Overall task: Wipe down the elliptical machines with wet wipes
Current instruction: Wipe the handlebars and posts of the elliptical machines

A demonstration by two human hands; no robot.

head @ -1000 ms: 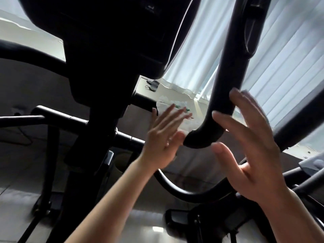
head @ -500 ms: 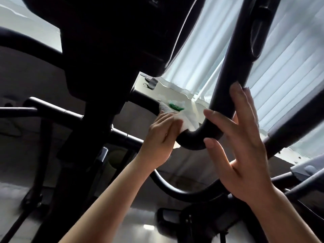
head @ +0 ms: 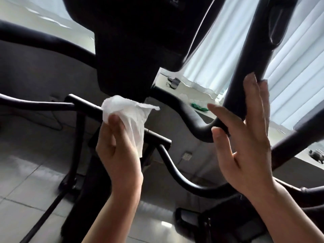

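Note:
A black elliptical machine fills the view, its console column (head: 133, 50) at top centre. A curved black handlebar (head: 191, 118) bends up into a thick upright handle (head: 252, 58) on the right. My left hand (head: 119, 151) grips a crumpled white wet wipe (head: 129, 116) just below the console, left of the curved bar and apart from it. My right hand (head: 245, 137) is spread with straight fingers. Its fingertips touch the bend of the handlebar and the lower part of the upright handle.
A white sill (head: 191, 90) under pale curtains (head: 289, 76) runs behind the machine. On it lie a wipes pack with a green patch (head: 198, 106) and a small dark object (head: 173, 83). Thin black frame tubes (head: 84, 106) cross at left. Grey floor tiles (head: 26, 181) lie below.
My left hand took the wipe from the sill and drew it back to the left, under the console. My right hand moved in against the handlebar bend.

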